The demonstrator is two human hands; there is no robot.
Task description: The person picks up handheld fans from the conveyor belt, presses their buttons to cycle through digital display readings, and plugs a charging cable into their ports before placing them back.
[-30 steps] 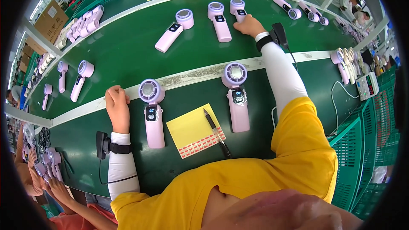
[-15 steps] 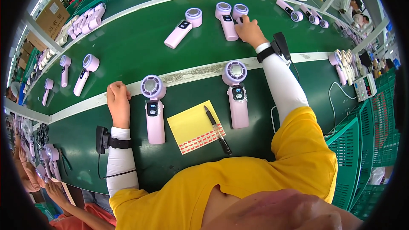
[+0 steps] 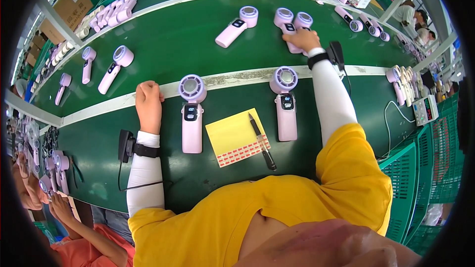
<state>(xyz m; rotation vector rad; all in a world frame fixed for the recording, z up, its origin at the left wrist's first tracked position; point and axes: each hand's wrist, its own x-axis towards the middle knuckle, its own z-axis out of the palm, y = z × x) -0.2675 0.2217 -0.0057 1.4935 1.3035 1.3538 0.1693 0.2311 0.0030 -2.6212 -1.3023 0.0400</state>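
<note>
The person's right hand reaches across the white rail to the far green surface, where its fingers are curled over the handle of a pink fan. A second fan lies just beside it on the left, and the fingers come onto its handle too; because the hand hides this place, one cannot tell whether they grip both handles or only the first. The left hand rests near the rail, loosely folded, with nothing seen in it.

For good handling, it seems best to hold the pink fan by its handle and to leave the round head free, since the two heads lie very near and could knock together. A light pressure around the display would be wise, so that no control is pressed by accident. On the near table lie a left near fan and a right near fan, with a yellow sheet and a pen between them; the right elbow should probably be kept outward, so that the sleeve does not brush the right near fan
</note>
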